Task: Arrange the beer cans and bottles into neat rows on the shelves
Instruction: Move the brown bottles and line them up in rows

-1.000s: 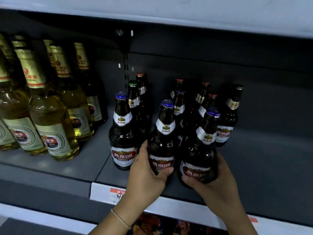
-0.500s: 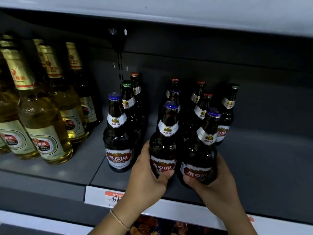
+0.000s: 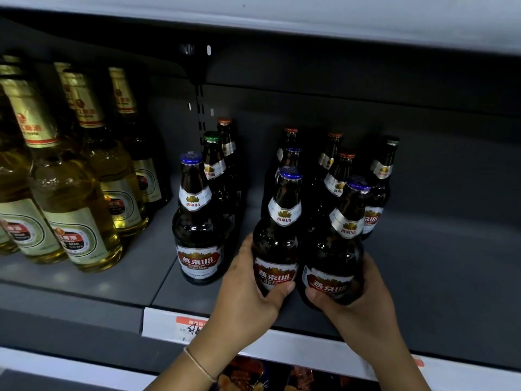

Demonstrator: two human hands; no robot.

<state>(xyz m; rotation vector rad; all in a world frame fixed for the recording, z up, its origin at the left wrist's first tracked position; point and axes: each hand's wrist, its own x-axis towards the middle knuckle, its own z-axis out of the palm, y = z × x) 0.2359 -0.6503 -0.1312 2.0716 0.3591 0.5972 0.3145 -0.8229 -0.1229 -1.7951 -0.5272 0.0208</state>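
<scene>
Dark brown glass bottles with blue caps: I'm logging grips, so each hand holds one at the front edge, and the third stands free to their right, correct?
Not quite. The head view shows the third blue-capped dark brown glass bottle standing free to their left. The left hand and right hand do each grip one.

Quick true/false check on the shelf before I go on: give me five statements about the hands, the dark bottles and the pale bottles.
1. The left hand grips a blue-capped dark bottle. True.
2. The right hand rests empty on the shelf. False: it grips another blue-capped dark bottle.
3. The pale yellow bottles stand left of the dark ones. True.
4. Every dark bottle has a blue cap. False: a green cap and red ones show behind.
5. The third front dark bottle lies on its side. False: it stands upright, untouched.
</scene>
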